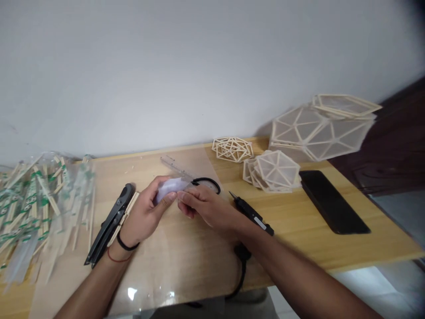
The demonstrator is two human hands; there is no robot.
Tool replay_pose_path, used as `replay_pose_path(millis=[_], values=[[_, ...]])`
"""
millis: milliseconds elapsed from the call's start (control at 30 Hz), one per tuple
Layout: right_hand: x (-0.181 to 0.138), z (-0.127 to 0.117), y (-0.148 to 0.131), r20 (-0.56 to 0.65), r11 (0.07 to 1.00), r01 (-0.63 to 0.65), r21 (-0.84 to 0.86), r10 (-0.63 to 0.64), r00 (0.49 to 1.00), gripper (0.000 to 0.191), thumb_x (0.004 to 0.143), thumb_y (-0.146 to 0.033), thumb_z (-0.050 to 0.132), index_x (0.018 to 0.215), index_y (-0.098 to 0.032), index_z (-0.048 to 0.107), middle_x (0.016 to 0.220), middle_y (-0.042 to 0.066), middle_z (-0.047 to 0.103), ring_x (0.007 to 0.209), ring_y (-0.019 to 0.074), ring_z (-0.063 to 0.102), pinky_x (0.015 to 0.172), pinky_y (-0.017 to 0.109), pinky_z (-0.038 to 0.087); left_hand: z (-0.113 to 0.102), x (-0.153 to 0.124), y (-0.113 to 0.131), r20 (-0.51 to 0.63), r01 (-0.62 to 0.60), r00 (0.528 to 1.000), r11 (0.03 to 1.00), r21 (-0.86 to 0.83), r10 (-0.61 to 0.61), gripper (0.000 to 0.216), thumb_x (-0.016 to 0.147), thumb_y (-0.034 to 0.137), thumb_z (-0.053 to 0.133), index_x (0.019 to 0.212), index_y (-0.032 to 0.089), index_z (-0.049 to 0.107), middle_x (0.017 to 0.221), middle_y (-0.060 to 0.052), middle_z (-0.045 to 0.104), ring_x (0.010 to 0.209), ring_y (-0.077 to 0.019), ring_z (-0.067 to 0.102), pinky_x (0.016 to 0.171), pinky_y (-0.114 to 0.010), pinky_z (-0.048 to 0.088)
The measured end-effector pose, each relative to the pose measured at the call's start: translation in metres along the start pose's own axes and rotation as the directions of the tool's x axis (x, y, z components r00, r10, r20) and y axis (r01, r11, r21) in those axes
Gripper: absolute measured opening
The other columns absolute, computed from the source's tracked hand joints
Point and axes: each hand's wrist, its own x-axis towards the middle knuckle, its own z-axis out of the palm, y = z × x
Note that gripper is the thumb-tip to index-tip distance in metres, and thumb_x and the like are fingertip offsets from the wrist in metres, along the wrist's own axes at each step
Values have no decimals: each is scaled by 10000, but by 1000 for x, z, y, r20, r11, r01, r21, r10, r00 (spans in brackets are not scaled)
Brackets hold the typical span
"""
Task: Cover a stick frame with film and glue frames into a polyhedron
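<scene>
Because the pale film (170, 188) looks thin & floppy, it prob. needs 2 hands: the left hand (146, 210) has a closed grip on it, thumb on top, fingers wrapped behind, likely to keep it steady. The right hand (204, 204) meets its R end, thumb & fingers bunched in a narrow grip; can't tell if they nip film or smth else. A black loop (212, 180) shows just beyond, handle or cord unclear.

Film is held above the clear mat (186, 261), approx. mid-surface, w/ elbow room; the mat prob. shields the wood. Black cutter (116, 216) & short sticks (124, 217) lie by the L wrist, likely for easy reach; the transparent ruler (177, 167) sits just past the hands. The glue gun (prob.) (253, 213) points its tip away from the wearer, maybe for safety. Wrapped chopsticks (31, 201) pile far L; film-covered panels (277, 170), a bare stick frame (232, 149) & larger panels (318, 130) stay R, prob. so they don't get crushed, w/ the smartphone (335, 201) nearby.
</scene>
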Motion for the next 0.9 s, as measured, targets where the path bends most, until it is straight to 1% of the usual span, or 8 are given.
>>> replay_pose_path(millis=[100, 200, 300, 400, 533, 600, 700, 900], values=[[1, 0, 4, 11, 998, -16, 56, 15, 1000, 488, 1029, -493, 475, 656, -188, 555, 605, -28, 517, 586, 118, 483, 606, 270, 365, 1, 0, -3, -14, -23, 1000, 1000, 17, 24, 417, 990, 389, 659, 1387, 265, 614, 1233, -62, 696, 1030, -201, 655, 894, -307, 492], [2, 1, 6, 27, 995, -13, 102, 11, 1000, 506, 1023, -530, 478, 657, -189, 555, 596, -32, 497, 574, 117, 470, 599, 272, 359, 0, -1, -3, -27, -40, 999, 998, 54, 42, 361, 984, 398, 669, 1321, 265, 680, 1275, -64, 698, 1032, -201, 665, 879, -303, 501], [2, 2, 7, 12, 997, 26, 76, -27, 1000, 509, 1039, -527, 454, 673, -190, 563, 616, -27, 510, 590, 122, 486, 614, 272, 375, 0, -2, -2, -51, -29, 998, 998, 57, 32, 348, 977, 405, 676, 1287, 248, 696, 1198, -65, 721, 958, -195, 671, 808, -296, 504], [3, 3, 4, -36, 995, 62, -78, -65, 997, 484, 1067, -471, 427, 705, -190, 584, 674, -12, 565, 653, 135, 529, 668, 277, 400, -1, -2, 0, -61, -15, 998, 999, 49, 18, 333, 972, 417, 674, 1241, 222, 708, 1054, -62, 734, 913, -200, 664, 742, -290, 489], [5, 5, -1, -121, 974, 111, -196, -137, 983, 306, 1042, -413, 519, 868, -196, 645, 851, 10, 670, 793, 161, 584, 747, 286, 434, -2, -2, 0, -57, -12, 998, 998, 53, 15, 304, 991, 452, 634, 1173, 224, 723, 816, -19, 672, 751, -167, 600, 633, -272, 418], [5, 8, 0, -200, 988, 99, -115, -121, 972, 231, 988, -429, 626, 976, -200, 647, 924, 15, 689, 828, 165, 610, 758, 285, 458, -2, -2, 0, -59, 8, 998, 999, 34, -6, 290, 993, 458, 631, 1156, 233, 713, 749, 10, 623, 655, -139, 529, 591, -266, 373], [5, 11, 3, -293, 990, 107, 90, -76, 953, 316, 892, -444, 755, 1061, -202, 641, 975, 23, 701, 862, 172, 655, 772, 288, 503, 0, -3, -1, -75, 42, 996, 999, -9, -43, 260, 991, 451, 639, 1132, 238, 684, 731, 38, 586, 590, -113, 438, 571, -263, 335], [1, 13, 2, -272, 985, 30, 167, 17, 962, 238, 889, -395, 751, 946, -172, 691, 822, 16, 702, 761, 176, 696, 724, 297, 528, 4, -7, -2, -102, 62, 993, 998, -9, -63, 197, 996, 414, 624, 1087, 240, 640, 757, 44, 579, 598, -113, 418, 574, -267, 326]])
